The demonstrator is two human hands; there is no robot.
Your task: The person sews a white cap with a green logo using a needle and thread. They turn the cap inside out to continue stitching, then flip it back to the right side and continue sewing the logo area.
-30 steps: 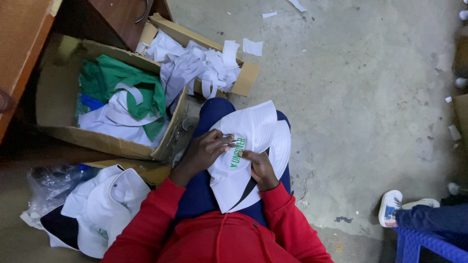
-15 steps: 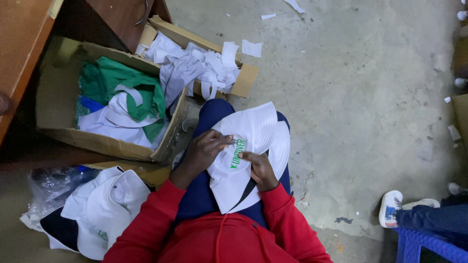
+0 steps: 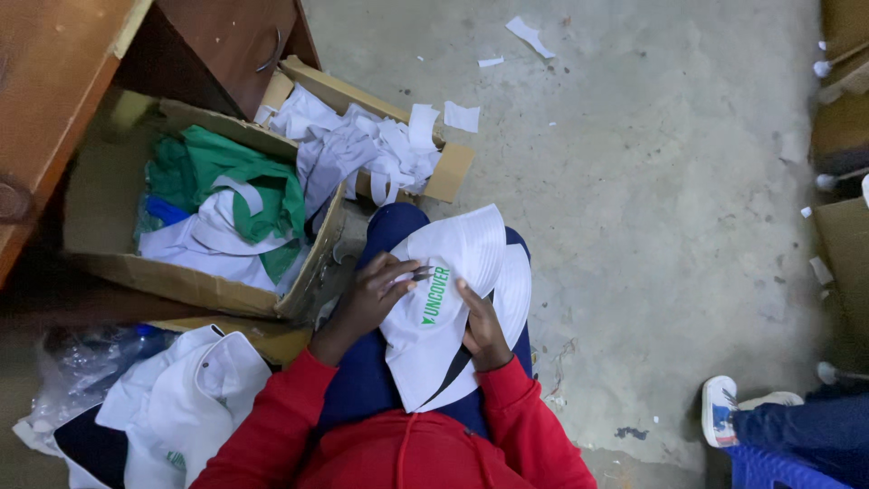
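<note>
A white cap (image 3: 453, 299) with a green printed mark lies on my lap, over my dark blue trousers. My left hand (image 3: 371, 299) rests on the cap's left side and pinches a small metal tool (image 3: 419, 273) whose tip touches the cloth just above the green mark. My right hand (image 3: 480, 328) grips the cap from the right, thumb on top beside the mark. Both sleeves are red.
To my left stand a cardboard box (image 3: 100, 226) of green and white cloth and a second box (image 3: 448, 172) of white scraps. White caps (image 3: 181, 407) are piled at lower left. A wooden desk (image 3: 54, 81) stands behind them. Another person's shoe (image 3: 721, 412) is at lower right.
My left hand has shifted slightly along the cap with the tool, near the green mark. The right hand and the cap stay in place.
</note>
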